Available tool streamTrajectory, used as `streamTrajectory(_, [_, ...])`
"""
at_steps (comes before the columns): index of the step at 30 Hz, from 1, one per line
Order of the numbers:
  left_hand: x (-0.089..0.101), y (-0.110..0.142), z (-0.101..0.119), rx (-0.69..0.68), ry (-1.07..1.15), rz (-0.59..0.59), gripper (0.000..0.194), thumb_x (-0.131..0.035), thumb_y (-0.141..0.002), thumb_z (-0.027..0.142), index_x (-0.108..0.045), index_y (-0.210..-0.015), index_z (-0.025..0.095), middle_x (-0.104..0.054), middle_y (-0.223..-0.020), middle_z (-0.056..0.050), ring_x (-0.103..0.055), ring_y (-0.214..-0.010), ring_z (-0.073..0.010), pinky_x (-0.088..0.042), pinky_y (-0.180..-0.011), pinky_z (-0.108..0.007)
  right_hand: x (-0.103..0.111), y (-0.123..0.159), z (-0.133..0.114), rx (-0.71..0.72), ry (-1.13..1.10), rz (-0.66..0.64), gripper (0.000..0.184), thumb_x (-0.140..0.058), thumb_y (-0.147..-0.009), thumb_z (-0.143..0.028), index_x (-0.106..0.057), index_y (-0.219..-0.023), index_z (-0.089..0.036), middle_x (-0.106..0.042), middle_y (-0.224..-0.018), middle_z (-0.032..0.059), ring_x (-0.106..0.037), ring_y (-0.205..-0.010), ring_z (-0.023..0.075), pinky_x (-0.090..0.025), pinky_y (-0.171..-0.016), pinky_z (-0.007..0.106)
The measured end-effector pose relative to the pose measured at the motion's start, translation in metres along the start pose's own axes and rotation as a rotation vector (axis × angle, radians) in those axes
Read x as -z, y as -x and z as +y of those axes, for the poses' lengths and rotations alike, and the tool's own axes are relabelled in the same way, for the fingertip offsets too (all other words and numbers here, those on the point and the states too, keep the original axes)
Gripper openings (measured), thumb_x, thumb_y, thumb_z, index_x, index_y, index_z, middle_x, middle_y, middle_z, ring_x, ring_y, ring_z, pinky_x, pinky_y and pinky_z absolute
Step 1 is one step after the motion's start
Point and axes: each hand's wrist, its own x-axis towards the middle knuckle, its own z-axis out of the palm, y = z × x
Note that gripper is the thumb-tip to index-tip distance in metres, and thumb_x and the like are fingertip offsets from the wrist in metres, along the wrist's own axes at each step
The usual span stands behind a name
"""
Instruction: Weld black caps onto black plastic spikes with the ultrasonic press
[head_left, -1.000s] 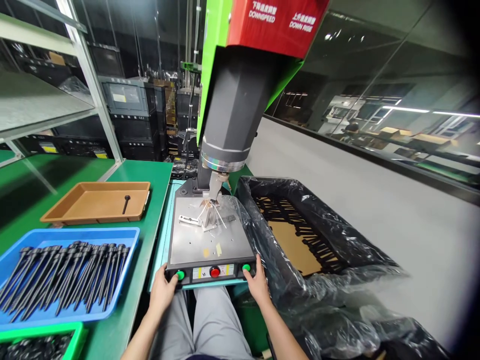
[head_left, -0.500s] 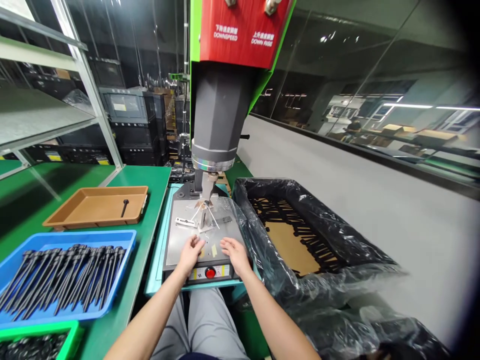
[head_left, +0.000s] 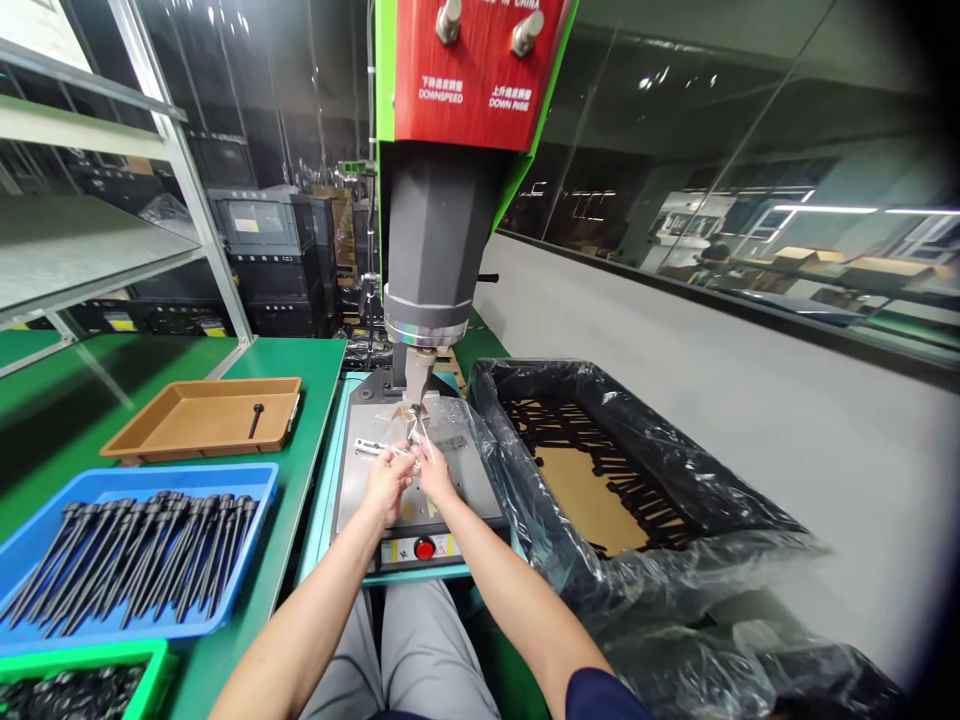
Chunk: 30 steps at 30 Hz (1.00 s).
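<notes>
From the near panel, the left hand and right hand are brought together before the press horn; handling seems begun, but whether anything is pinched cannot be told.

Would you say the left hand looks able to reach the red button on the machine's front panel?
Probably yes: the red button sits near the left hand, between the forearms, with nothing visible covering it.

The machine is red, green and grey; its button red.
</notes>
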Motion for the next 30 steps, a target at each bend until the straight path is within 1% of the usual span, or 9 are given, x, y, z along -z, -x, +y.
streamTrajectory(5, [-0.007,0.006,0.009,-0.221,-0.069,-0.024,0.060,-0.082,-0.061,0.027,-0.053,-0.113,0.015,-0.063,-0.069,0.003,-0.057,-0.054,-0.0079,-0.037,-0.049,-0.018,-0.006,-0.022,-0.016,0.231,0.429,0.271,0.047,-0.048,-0.086,-0.033,-0.058,-0.129,-0.016,-0.065,-0.087,0.0066,-0.060,-0.080,0.0210,-0.048,-0.084,0.037])
streamTrajectory(7, [-0.009,0.006,0.010,-0.256,-0.086,-0.036,0.064,-0.081,-0.061,0.030,-0.052,-0.116,0.014,-0.063,-0.070,0.003,-0.056,-0.054,-0.0082,-0.037,-0.051,-0.019,-0.007,-0.030,-0.022,0.280,0.548,0.327,0.046,-0.051,-0.085,-0.033,-0.060,-0.126,-0.015,-0.062,-0.095,0.0098,-0.058,-0.089,0.0226,-0.045,-0.089,0.037])
streamTrajectory(9, [-0.010,0.005,0.010,-0.264,-0.099,-0.044,0.069,-0.080,-0.061,0.031,-0.050,-0.120,0.014,-0.063,-0.070,0.002,-0.055,-0.054,-0.0086,-0.036,-0.052,-0.020,-0.008,-0.037,-0.026,0.304,0.614,0.330,0.043,-0.057,-0.082,-0.032,-0.064,-0.121,-0.016,-0.059,-0.105,0.0130,-0.054,-0.103,0.0251,-0.042,-0.096,0.037])
streamTrajectory(11, [-0.011,0.004,0.010,-0.261,-0.106,-0.043,0.071,-0.080,-0.061,0.032,-0.049,-0.122,0.014,-0.063,-0.070,0.002,-0.055,-0.053,-0.0085,-0.036,-0.052,-0.021,-0.010,-0.044,-0.029,0.299,0.634,0.315,0.039,-0.060,-0.081,-0.031,-0.067,-0.116,-0.017,-0.056,-0.114,0.0146,-0.049,-0.115,0.0272,-0.037,-0.101,0.038])
streamTrajectory(13, [-0.010,0.003,0.010,-0.251,-0.104,-0.037,0.072,-0.079,-0.061,0.031,-0.048,-0.124,0.013,-0.064,-0.071,0.002,-0.054,-0.053,-0.0082,-0.035,-0.052,-0.021,-0.010,-0.052,-0.032,0.282,0.634,0.294,0.034,-0.061,-0.079,-0.030,-0.069,-0.110,-0.018,-0.057,-0.116,0.0137,-0.046,-0.118,0.0276,-0.034,-0.104,0.039])
streamTrajectory(17, [-0.010,0.002,0.013,-0.244,-0.097,-0.047,0.073,-0.078,-0.062,0.028,-0.048,-0.126,0.012,-0.064,-0.072,0.001,-0.055,-0.055,-0.0088,-0.035,-0.051,-0.021,-0.008,-0.066,-0.036,0.272,0.622,0.250,0.023,-0.060,-0.077,-0.028,-0.070,-0.096,-0.018,-0.064,-0.101,0.0101,-0.053,-0.108,0.0257,-0.038,-0.099,0.037])
streamTrajectory(20, [-0.009,0.001,0.016,-0.247,-0.072,-0.049,0.076,-0.079,-0.063,0.028,-0.047,-0.130,0.013,-0.064,-0.073,0.001,-0.055,-0.056,-0.0087,-0.035,-0.051,-0.020,-0.007,-0.070,-0.040,0.268,0.609,0.255,0.023,-0.060,-0.076,-0.030,-0.068,-0.094,-0.018,-0.065,-0.099,0.0104,-0.055,-0.101,0.0259,-0.040,-0.095,0.037])
streamTrajectory(24, [-0.009,-0.002,0.022,-0.237,-0.036,-0.035,0.085,-0.082,-0.060,0.030,-0.045,-0.134,0.014,-0.063,-0.072,0.002,-0.055,-0.055,-0.0089,-0.036,-0.050,-0.021,-0.010,-0.064,-0.042,0.267,0.569,0.283,0.023,-0.057,-0.078,-0.033,-0.065,-0.093,-0.017,-0.063,-0.101,0.0116,-0.054,-0.101,0.0266,-0.040,-0.094,0.038])
streamTrajectory(30, [-0.005,-0.005,0.022,-0.235,-0.019,-0.035,0.096,-0.083,-0.057,0.033,-0.040,-0.140,0.014,-0.060,-0.068,0.003,-0.053,-0.054,-0.0079,-0.034,-0.049,-0.019,-0.010,-0.042,-0.039,0.215,0.447,0.302,0.022,-0.054,-0.079,-0.036,-0.062,-0.092,-0.019,-0.063,-0.104,0.0107,-0.053,-0.108,0.0261,-0.038,-0.097,0.037])
